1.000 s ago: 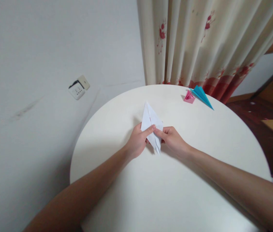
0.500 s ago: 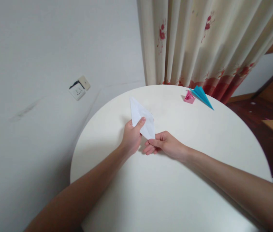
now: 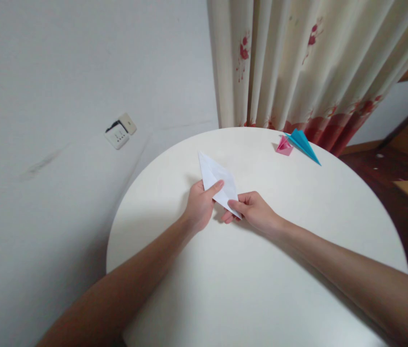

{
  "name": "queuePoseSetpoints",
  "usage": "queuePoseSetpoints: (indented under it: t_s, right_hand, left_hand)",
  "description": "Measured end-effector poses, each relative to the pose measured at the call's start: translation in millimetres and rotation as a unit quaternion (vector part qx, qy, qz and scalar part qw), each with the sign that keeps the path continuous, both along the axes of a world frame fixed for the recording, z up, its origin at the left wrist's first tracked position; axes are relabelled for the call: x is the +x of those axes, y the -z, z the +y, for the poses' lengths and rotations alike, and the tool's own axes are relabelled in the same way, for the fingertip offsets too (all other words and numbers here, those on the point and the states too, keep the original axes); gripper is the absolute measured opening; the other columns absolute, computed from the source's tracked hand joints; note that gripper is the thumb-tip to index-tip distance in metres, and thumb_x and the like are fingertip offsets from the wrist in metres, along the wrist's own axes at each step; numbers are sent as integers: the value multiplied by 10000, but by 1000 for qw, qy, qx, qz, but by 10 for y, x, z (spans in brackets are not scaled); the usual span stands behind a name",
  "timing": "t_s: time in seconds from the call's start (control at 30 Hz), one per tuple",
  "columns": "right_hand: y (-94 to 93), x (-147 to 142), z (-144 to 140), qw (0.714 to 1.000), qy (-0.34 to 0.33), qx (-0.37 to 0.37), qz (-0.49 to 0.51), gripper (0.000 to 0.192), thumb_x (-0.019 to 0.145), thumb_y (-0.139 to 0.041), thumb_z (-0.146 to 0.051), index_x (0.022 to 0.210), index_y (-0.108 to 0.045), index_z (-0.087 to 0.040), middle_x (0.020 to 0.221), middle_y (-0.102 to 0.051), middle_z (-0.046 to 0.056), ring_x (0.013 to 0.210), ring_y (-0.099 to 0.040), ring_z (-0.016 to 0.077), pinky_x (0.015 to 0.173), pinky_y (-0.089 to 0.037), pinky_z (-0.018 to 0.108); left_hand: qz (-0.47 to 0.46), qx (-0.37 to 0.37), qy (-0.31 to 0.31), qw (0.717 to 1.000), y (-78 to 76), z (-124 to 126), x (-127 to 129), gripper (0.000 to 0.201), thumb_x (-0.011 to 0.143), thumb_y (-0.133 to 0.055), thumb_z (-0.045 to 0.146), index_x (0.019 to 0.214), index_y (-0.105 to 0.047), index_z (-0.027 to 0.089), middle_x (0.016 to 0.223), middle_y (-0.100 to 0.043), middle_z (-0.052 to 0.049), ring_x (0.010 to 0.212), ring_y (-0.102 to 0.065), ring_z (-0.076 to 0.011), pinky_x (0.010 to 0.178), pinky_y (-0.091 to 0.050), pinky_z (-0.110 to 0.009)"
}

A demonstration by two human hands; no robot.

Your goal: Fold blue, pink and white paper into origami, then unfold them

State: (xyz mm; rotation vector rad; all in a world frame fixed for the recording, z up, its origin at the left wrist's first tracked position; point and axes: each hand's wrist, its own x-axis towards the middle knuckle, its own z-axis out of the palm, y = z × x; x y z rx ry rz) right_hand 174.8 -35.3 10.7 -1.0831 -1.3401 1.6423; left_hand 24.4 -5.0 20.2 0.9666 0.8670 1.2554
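**Left hand and right hand pinch a folded, diamond-shaped piece of white paper over a round white table**

The white paper sits between the two hands, over the middle of the far half of the table. Its long shape lies slantwise, with one sharp tip pointing away and to the left and the other pointing back toward the person, on the right. Whether its underside touches the tabletop cannot be told.

The left hand grips the paper by its left edge, the thumb laid flat on the upper face and the fingers tucked underneath, mostly hidden. The right hand pinches the paper close to its near tip, thumb on top; a few of its fingertips show below the lower edge. Both forearms reach in from the bottom corners of the view.

Near the far right rim of the table lie a small folded pink paper shape and, just beside it, a long pointed blue paper shape with its narrow tip aimed to the right and nearer the person. Whether these two touch is unclear.

Beyond the table hangs a cream curtain with red flower prints and a red lower border. On the left is a pale wall, bearing a white plate next to a beige plate and a grey scuff mark.
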Motion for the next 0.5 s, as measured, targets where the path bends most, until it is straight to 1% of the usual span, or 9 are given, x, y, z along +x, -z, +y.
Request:
queuePoseSetpoints:
  t_s: [0.07,0.13,0.23,0.33,0.5]
  right_hand:
    - [17,22,6,999,-5,30,-41,396,834,-610,-455,702,-751,-110,709,-749,117,589,-638,154,606,-457,266]
    - [30,34,7,996,-16,55,-71,380,849,-582,-416,686,-750,-117,691,-744,103,567,-620,143,593,-443,257]
    - [31,29,6,996,-16,57,-65,340,852,-579,-396,733,-744,-124,722,-752,93,601,-646,152,604,-449,253]
    - [20,22,12,997,2,60,-51,349,851,-594,-430,795,-743,-120,759,-759,100,629,-659,164,613,-450,258]
    - [29,52,23,993,-3,92,-73,430,894,-535,-446,737,-753,-111,715,-746,99,596,-606,147,595,-409,255]
  left_hand:
    - [-6,6,6,1000,-38,43,-36,285,753,-779,288,945,-696,93,996,-738,-135,921,-699,-250,842,-520,-355]
    - [-19,2,-2,1000,-65,84,-59,296,768,-770,283,986,-697,98,1051,-732,-142,976,-691,-253,917,-503,-383]
    - [-34,-13,-8,999,-66,114,-63,302,791,-753,292,1021,-685,108,1090,-725,-152,1037,-679,-258,982,-480,-415]
    - [-44,-16,16,999,-38,113,-48,306,838,-707,324,1053,-674,110,1125,-713,-164,1097,-660,-268,1002,-475,-421]
    - [-60,4,26,998,-36,119,-55,412,916,-583,461,1095,-662,99,1167,-694,-193,1116,-650,-288,992,-488,-437]
